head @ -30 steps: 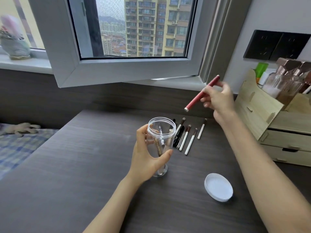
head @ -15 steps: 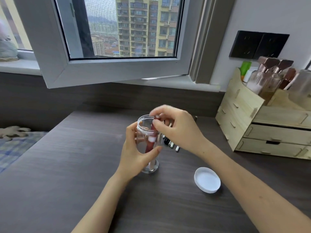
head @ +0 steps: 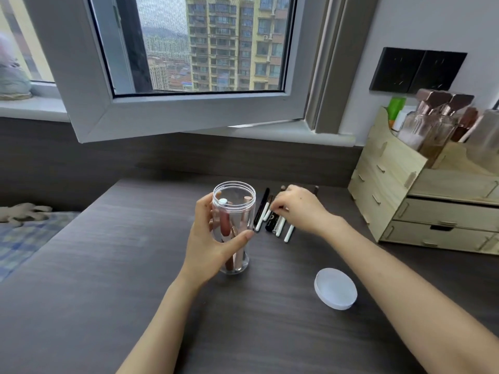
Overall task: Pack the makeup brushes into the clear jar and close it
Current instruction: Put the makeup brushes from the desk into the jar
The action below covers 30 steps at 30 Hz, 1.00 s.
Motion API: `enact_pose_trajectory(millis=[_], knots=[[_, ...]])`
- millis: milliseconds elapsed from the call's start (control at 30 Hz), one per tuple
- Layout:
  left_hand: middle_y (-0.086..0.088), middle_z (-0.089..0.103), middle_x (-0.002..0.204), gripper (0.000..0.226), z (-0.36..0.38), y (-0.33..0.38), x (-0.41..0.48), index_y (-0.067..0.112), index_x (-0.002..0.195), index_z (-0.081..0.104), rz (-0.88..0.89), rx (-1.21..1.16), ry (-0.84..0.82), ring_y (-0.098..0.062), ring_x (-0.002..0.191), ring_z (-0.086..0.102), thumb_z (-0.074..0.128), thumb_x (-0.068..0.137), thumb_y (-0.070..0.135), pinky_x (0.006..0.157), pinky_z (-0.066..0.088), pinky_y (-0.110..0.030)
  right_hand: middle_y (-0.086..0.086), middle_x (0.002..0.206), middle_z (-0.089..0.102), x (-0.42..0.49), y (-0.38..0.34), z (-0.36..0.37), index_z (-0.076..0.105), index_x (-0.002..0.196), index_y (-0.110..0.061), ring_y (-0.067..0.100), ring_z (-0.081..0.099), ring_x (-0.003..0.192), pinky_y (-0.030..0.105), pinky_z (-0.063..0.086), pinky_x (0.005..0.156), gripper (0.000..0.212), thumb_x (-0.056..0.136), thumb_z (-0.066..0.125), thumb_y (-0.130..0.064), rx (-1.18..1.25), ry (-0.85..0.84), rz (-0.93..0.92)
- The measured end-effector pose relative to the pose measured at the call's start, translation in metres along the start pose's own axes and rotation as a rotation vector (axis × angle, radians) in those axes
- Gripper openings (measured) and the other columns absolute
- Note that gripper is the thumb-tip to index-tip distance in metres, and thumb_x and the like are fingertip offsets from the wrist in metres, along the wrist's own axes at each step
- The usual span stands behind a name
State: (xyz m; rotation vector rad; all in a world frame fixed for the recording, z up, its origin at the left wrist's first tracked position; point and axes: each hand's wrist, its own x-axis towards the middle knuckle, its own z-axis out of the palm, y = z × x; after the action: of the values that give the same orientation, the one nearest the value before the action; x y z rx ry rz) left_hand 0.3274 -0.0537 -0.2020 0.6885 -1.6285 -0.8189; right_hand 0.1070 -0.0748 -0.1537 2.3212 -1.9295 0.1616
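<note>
The clear jar (head: 234,211) stands upright on the dark desk with its mouth uncovered, and my left hand (head: 213,238) is wrapped around its side. A red tube-shaped brush (head: 224,222) and a few other brushes stand inside it. Just right of the jar, a row of white- and black-handled makeup brushes (head: 272,222) lies on the desk. My right hand (head: 297,209) rests over that row, palm down, fingertips pinched on a white-handled brush still lying on the desk. The white jar lid (head: 335,292) lies flat near the front right.
A wooden drawer organizer (head: 421,201) with bottles on top stands at the right, close to the brushes. An open window sash (head: 172,114) juts over the desk's back edge. A bed with a checked cover (head: 24,236) lies left of the desk (head: 108,265).
My right hand brought the red brush down into the jar, let it go, and moved right onto the row of brushes. My left hand stayed on the jar.
</note>
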Motion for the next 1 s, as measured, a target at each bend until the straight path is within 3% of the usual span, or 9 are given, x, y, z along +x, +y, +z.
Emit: enact_pose_trajectory(millis=[233,367,500,600,700,767,833,900,1000], knots=[[0.035,0.058,0.107,0.069,0.001,0.002,0.0,0.057,0.114,0.039,-0.007,0.012,0.004,0.005,0.1,0.059,0.079,0.061,0.04,0.086,0.045,-0.009,-0.006,0.103,0.067,0.02,0.007,0.018,0.067,0.103,-0.022,0.022,0.048,0.104,0.031,0.03,0.078,0.033,0.086,0.046,-0.002,-0.478,-0.06,-0.289],[0.035,0.056,0.109,0.07,0.001,0.001,0.0,0.052,0.118,0.038,-0.01,0.033,0.005,-0.003,0.106,0.059,0.079,0.062,0.043,0.09,0.045,-0.014,-0.003,0.094,0.068,0.031,-0.002,0.014,0.066,0.089,-0.017,0.025,0.05,0.101,0.032,0.025,0.073,0.026,0.085,0.048,0.001,-0.609,-0.111,-0.414],[0.03,0.058,0.113,0.071,0.001,0.002,-0.001,0.05,0.12,0.039,-0.002,0.037,0.007,-0.011,0.109,0.06,0.08,0.062,0.04,0.091,0.048,-0.02,-0.001,0.099,0.068,0.036,0.0,0.013,0.062,0.097,-0.015,0.025,0.052,0.105,0.03,0.028,0.075,0.022,0.088,0.047,-0.001,-0.615,-0.137,-0.469],[0.03,0.058,0.113,0.07,0.001,0.003,-0.001,0.051,0.118,0.039,-0.003,0.036,0.009,-0.009,0.109,0.061,0.08,0.062,0.039,0.092,0.048,-0.019,0.007,0.101,0.068,0.03,0.005,0.003,0.054,0.103,-0.01,0.029,0.059,0.102,0.033,0.038,0.078,0.015,0.091,0.045,-0.007,-0.431,-0.039,-0.326],[0.03,0.058,0.113,0.07,0.001,0.002,0.0,0.05,0.118,0.04,-0.006,0.034,0.01,-0.009,0.109,0.06,0.08,0.062,0.039,0.091,0.047,-0.019,0.015,0.092,0.068,0.013,0.012,-0.018,0.051,0.108,-0.007,0.035,0.064,0.087,0.036,0.038,0.067,0.019,0.094,0.049,-0.019,0.165,0.165,-0.039],[0.031,0.057,0.114,0.07,0.001,0.002,0.0,0.052,0.118,0.039,-0.006,0.037,0.008,-0.008,0.11,0.06,0.08,0.062,0.039,0.091,0.047,-0.017,-0.007,0.08,0.067,-0.004,0.011,-0.037,0.06,0.112,-0.018,0.018,0.063,0.074,0.032,0.044,0.068,0.022,0.093,0.054,-0.028,0.528,0.299,0.03],[0.032,0.057,0.114,0.071,0.001,0.002,0.0,0.054,0.118,0.038,-0.008,0.037,0.007,-0.007,0.111,0.059,0.08,0.062,0.04,0.092,0.047,-0.017,-0.021,0.058,0.062,-0.019,0.001,-0.058,0.068,0.109,-0.026,-0.004,0.053,0.055,0.013,0.042,0.058,0.022,0.091,0.058,-0.033,0.774,0.367,0.019],[0.031,0.057,0.115,0.071,0.001,0.001,0.0,0.054,0.118,0.038,-0.007,0.035,0.007,-0.008,0.111,0.06,0.08,0.063,0.04,0.092,0.047,-0.017,-0.014,0.044,0.051,-0.028,-0.012,-0.076,0.073,0.1,-0.025,-0.001,0.044,0.044,0.008,0.034,0.05,0.024,0.091,0.056,-0.039,0.831,0.365,0.005],[0.031,0.057,0.115,0.071,0.002,0.001,0.001,0.054,0.119,0.038,0.0,0.034,0.011,-0.007,0.11,0.06,0.08,0.063,0.039,0.091,0.046,-0.015,-0.009,0.052,0.05,-0.035,-0.03,-0.097,0.064,0.09,-0.02,0.003,0.043,0.048,0.016,0.035,0.053,0.021,0.092,0.051,-0.036,0.594,0.255,-0.057]])
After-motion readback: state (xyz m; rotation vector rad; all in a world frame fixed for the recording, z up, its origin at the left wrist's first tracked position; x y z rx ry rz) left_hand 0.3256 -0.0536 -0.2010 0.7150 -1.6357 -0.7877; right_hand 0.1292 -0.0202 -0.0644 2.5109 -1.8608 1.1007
